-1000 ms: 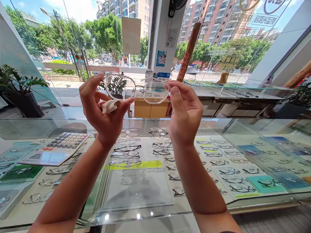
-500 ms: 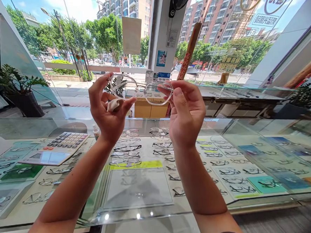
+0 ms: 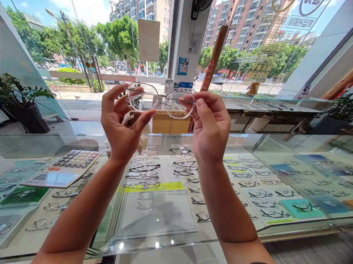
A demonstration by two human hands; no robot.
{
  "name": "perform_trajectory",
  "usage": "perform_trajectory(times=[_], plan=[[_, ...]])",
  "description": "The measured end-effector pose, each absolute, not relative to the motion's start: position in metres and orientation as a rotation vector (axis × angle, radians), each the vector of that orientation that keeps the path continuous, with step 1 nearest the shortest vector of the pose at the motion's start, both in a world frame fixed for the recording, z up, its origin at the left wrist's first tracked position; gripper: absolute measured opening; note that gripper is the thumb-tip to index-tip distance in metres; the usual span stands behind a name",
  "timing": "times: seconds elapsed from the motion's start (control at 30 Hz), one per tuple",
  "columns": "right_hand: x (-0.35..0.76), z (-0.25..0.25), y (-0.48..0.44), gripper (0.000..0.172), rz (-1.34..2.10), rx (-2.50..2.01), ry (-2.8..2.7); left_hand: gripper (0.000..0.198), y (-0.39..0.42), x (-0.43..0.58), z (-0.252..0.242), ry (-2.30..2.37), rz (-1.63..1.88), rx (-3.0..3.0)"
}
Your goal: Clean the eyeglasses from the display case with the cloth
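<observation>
I hold a pair of clear-framed glasses (image 3: pixel 161 98) up in front of me, above the glass counter (image 3: pixel 159 236). My left hand (image 3: pixel 120 125) pinches the left rim with its fingertips and keeps a small beige cloth (image 3: pixel 130 118) tucked against the palm; a corner of the cloth hangs below the hand. My right hand (image 3: pixel 210 124) is closed on the right rim, fingers curled round the lens edge. Both lenses face the window.
A calculator (image 3: pixel 63 168) lies on the counter at the left. Under the glass are rows of several spectacle frames (image 3: pixel 143 174) on trays. A potted plant (image 3: pixel 22 101) stands at far left, and a second glass shelf (image 3: pixel 282 101) runs along the window at right.
The glasses and both hands have shifted a little to the right and closer together. The cloth has slipped lower in my left hand, with a corner now hanging down.
</observation>
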State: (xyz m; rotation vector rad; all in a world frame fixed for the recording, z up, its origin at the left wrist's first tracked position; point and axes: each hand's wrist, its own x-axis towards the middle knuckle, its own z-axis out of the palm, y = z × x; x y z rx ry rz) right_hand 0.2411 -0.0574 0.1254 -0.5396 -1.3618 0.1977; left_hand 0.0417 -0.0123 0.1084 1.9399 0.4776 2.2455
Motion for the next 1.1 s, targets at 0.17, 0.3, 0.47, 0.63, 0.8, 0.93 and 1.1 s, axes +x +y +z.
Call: perform_trajectory(times=[0.17, 0.3, 0.47, 0.63, 0.8, 0.93, 1.1], plan=[[0.243, 0.125, -0.055, 0.032, 0.288, -0.541, -1.316, 0.083, -0.012, 0.045, 0.109, 0.397, 2.172, 1.889], [0.247, 0.126, -0.054, 0.031, 0.313, -0.579, -1.334, 0.086, -0.012, 0.044, 0.111, 0.433, 2.147, 1.845], [0.259, 0.136, -0.062, 0.021, 0.473, -0.591, -1.485, 0.088, -0.017, 0.030, 0.119, 0.475, 1.927, 2.070], [0.260, 0.147, -0.079, 0.024, 0.773, -0.740, -1.721, 0.079, -0.034, 0.024, 0.127, 0.498, 1.599, 2.213], [0.259, 0.149, -0.083, 0.026, 0.839, -0.749, -1.741, 0.079, -0.040, 0.025, 0.131, 0.496, 1.516, 2.202], [0.261, 0.147, -0.081, 0.028, 0.881, -0.737, -1.756, 0.077, -0.041, 0.026, 0.132, 0.538, 1.522, 2.184], [0.262, 0.144, -0.077, 0.036, 0.836, -0.747, -1.738, 0.070, -0.043, 0.028, 0.132, 0.630, 1.544, 2.140]])
